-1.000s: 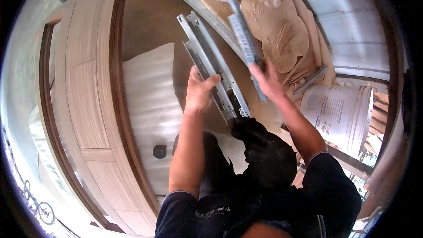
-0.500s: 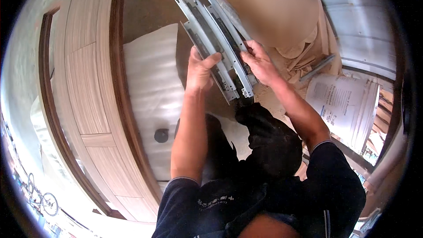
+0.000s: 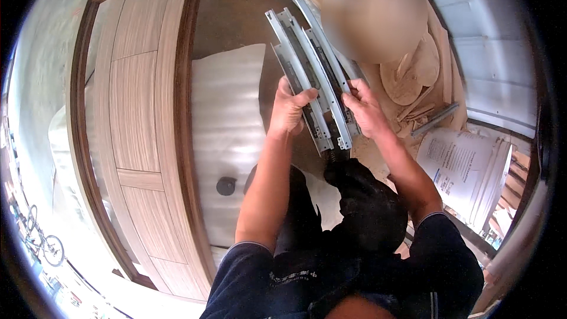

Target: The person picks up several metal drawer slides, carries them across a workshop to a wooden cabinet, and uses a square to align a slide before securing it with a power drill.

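Observation:
A bundle of silver metal drawer slides point(image 3: 323, 77) is held at a slant in front of me, above my knees. My left hand point(image 3: 288, 107) grips the bundle's left side, its thumb laid across the top of a rail. On the opposite side my right hand point(image 3: 367, 111) is closed round the outer rail, thumb on top. The rails lie side by side, with dark channels showing between them. My fingers underneath are hidden, as is the underside of the bundle.
To my left stands a wood-grain panel point(image 3: 136, 106) with dark edges. White foam sheeting point(image 3: 230, 112) lies beside it, with a black round object point(image 3: 225, 186) on it. At right are a white bucket point(image 3: 460, 168), wood scraps, a metal bar point(image 3: 434, 120) and a metal wall point(image 3: 493, 71).
The whole view has shifted, so the panel, sheeting, hands and slides all appear further right and slightly lower. Both hands keep the same grip on the slides.

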`<state>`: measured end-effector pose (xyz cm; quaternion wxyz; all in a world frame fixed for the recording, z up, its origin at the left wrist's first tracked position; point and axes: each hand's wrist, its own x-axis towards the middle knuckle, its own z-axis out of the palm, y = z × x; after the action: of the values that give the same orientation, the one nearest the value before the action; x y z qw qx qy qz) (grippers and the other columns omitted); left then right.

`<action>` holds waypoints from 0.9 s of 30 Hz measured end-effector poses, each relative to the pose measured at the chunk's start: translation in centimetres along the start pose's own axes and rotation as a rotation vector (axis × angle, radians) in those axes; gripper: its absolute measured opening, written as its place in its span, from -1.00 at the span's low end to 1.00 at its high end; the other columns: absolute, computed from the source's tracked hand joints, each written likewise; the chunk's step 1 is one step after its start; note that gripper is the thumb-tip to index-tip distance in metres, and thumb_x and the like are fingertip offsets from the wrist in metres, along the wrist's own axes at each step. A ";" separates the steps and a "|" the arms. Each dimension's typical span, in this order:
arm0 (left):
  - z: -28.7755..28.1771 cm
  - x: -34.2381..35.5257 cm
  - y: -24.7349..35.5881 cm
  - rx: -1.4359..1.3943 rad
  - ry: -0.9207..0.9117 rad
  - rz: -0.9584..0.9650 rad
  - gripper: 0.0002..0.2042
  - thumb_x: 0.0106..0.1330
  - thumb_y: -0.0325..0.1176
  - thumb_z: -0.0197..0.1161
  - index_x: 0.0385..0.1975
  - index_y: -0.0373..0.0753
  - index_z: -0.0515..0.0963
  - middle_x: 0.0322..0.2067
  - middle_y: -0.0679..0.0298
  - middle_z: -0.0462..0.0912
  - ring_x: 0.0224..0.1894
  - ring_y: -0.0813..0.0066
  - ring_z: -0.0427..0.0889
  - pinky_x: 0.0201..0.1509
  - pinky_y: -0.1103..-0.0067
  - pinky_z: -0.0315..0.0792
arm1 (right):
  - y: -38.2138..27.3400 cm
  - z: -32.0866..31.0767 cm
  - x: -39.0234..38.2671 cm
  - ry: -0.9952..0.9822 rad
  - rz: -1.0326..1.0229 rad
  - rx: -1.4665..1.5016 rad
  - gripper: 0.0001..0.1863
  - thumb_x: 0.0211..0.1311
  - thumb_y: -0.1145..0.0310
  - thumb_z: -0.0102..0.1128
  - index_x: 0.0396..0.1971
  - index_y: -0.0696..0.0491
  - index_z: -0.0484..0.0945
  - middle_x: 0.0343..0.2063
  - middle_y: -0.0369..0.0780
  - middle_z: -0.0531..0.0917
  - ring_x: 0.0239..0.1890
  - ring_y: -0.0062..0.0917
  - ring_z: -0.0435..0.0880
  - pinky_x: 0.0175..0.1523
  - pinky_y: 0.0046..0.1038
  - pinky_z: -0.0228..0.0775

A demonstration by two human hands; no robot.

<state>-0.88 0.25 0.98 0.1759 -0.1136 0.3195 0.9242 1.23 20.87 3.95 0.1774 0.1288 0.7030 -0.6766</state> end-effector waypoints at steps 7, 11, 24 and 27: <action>0.0 0.4 0.0 -0.056 0.041 -0.031 -0.51 0.13 -0.64 0.33 0.10 -0.36 0.40 -0.07 0.16 0.63 -0.05 0.33 0.66 0.11 0.40 0.56 | -0.6 0.2 0.2 0.017 0.003 0.021 -0.80 0.41 0.48 0.13 -0.03 0.14 0.47 -0.24 -0.30 0.60 -0.21 -0.67 0.52 -0.06 -0.50 0.42; 0.4 0.6 0.4 -0.087 0.019 -0.040 -0.51 0.14 -0.65 0.33 0.10 -0.35 0.38 -0.07 0.14 0.63 -0.04 0.31 0.66 0.12 0.38 0.57 | -0.9 0.0 0.0 0.009 0.003 0.064 -0.78 0.41 0.45 0.16 -0.02 0.15 0.47 -0.23 -0.30 0.61 -0.19 -0.67 0.53 -0.04 -0.50 0.43; 0.2 0.0 0.1 0.001 0.049 0.008 -0.57 0.25 -0.60 0.24 0.15 -0.30 0.46 -0.06 0.22 0.67 -0.03 0.39 0.66 0.12 0.42 0.55 | -2.8 0.0 -1.5 -0.058 -0.030 0.009 -0.27 0.08 0.31 0.39 0.23 0.27 0.31 -0.01 -0.15 0.58 0.02 -0.49 0.56 0.18 -0.36 0.42; 0.7 0.0 -0.1 0.044 0.048 -0.024 -0.55 0.22 -0.61 0.21 0.16 -0.37 0.42 -0.09 0.16 0.67 -0.12 0.33 0.70 -0.03 0.43 0.63 | -2.4 -1.4 -2.0 -0.082 0.056 0.102 -0.12 -0.03 0.15 0.48 0.26 0.28 0.32 0.03 -0.14 0.57 0.09 -0.45 0.52 0.24 -0.33 0.37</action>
<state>-0.90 0.71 1.46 0.1815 -0.1356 0.3423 0.9119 1.96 22.25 7.01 0.2181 0.1298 0.6557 -0.7111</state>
